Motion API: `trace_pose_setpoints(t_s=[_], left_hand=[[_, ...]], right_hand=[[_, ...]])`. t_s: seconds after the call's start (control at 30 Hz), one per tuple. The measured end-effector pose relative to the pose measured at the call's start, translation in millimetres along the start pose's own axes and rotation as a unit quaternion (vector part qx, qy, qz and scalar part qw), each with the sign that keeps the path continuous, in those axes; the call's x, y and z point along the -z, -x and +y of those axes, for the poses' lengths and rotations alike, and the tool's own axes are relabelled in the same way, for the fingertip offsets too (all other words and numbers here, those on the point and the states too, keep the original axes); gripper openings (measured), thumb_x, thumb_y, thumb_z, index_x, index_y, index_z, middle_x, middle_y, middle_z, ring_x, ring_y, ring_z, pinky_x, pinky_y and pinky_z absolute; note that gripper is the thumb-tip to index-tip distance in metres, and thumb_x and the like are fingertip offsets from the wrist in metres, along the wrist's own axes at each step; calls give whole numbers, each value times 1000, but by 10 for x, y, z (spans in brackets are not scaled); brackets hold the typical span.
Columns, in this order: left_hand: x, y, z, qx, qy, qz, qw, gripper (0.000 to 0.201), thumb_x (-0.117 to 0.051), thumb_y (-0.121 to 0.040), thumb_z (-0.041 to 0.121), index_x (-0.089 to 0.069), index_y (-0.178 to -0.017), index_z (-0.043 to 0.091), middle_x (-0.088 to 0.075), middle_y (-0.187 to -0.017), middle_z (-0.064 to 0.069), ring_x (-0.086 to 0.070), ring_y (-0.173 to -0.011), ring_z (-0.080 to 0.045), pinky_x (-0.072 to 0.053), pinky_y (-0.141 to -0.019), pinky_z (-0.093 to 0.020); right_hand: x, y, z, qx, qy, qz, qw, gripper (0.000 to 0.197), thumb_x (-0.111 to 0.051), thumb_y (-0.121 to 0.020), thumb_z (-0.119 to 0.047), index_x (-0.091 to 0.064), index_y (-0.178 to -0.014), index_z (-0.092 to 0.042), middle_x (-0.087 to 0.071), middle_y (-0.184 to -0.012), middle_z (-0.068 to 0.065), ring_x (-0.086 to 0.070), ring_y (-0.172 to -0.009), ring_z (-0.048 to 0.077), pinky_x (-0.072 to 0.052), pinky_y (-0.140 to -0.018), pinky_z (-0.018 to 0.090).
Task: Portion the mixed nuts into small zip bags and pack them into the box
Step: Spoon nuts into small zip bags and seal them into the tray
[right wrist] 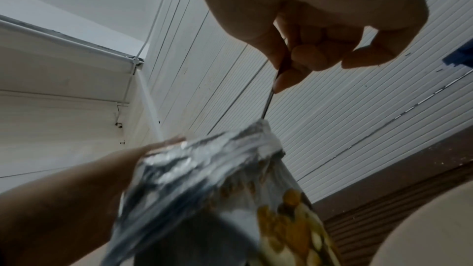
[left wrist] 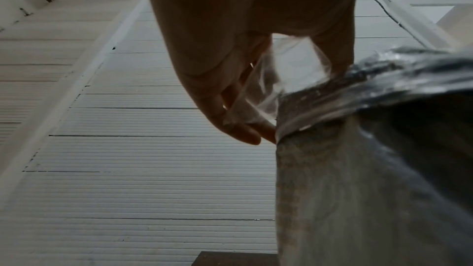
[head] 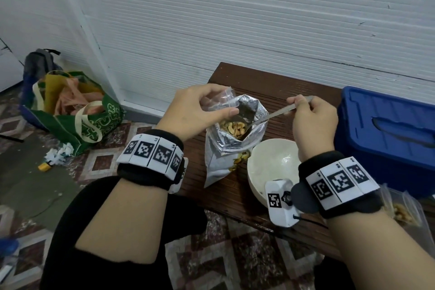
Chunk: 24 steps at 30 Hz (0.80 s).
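**Spoon in nut pouch, zip bag held at the mouth**

Left hand (head: 200, 110) pinches a small clear zip bag (head: 220, 101) at the rim of the foil nut pouch (head: 231, 148); thumb and fingers curled on the plastic. Right hand (head: 313, 120) grips a metal spoon (head: 275, 114) by the handle; bowl end down inside the pouch among the nuts (head: 235, 128). Pouch stands upright on the brown counter (head: 270, 92); white bowl (head: 270, 165) just beside it, on its right. Blue box (head: 386, 129) at the counter's right, lid on. One filled zip bag (head: 404, 209) lies near the right wrist, beside the box.
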State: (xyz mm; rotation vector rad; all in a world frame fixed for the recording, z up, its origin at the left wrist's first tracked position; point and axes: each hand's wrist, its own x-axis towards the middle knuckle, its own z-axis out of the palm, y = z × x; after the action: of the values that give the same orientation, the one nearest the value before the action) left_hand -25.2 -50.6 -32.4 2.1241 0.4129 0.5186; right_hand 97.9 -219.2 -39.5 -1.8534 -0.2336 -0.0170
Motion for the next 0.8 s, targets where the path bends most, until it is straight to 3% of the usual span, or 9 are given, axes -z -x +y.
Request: trace_pose_setpoints(t_s=[0.2,0.37,0.57,0.73,0.8], left_hand=[[54,-10,-46,24,-7,-2,1000,47,-81,-69,44,-64,-112,33,-64,-97,21,-55,-81,18,-42,-69,0],[57,-16,-70,25,-23,-11,999,49,-82,-66,46,-66,-111,34,-64,-101,20,-58,-93,4,-46,-77,-11],[37,-11,-38,8,-52,-23,998,50,-82,-66,47,-66,-110,32,-64,-100,19,-59,-91,4,-43,-74,-9],[-17,-10,14,-21,-82,-30,996,50,-81,-67,47,-65,-111,30,-60,-99,24,-49,-89,22,-33,-75,6],[-48,-20,6,-22,-90,-28,995,52,-79,-65,55,-65,-111,33,-62,-102,23,-52,-93,16,-39,-86,-1]], right_hand=[[128,-154,-181,-8,-7,40,999,26,-45,-98,-17,-69,-87,-14,-54,-59,-11,-47,-58,2,-40,-65,24],[221,-263,-344,1,-17,59,998,29,-44,-97,-15,-67,-80,-20,-56,-60,-12,-50,-65,2,-41,-73,24],[183,-275,-399,12,-26,48,998,29,-45,-97,-17,-69,-80,-15,-58,-63,-14,-52,-64,2,-46,-71,24],[124,-256,-410,26,-6,23,999,31,-44,-98,-18,-69,-80,-15,-59,-65,-15,-54,-68,-1,-45,-77,23],[103,-238,-413,32,-12,17,999,30,-44,-98,-18,-69,-82,-15,-60,-65,-14,-55,-70,-1,-46,-79,23]])
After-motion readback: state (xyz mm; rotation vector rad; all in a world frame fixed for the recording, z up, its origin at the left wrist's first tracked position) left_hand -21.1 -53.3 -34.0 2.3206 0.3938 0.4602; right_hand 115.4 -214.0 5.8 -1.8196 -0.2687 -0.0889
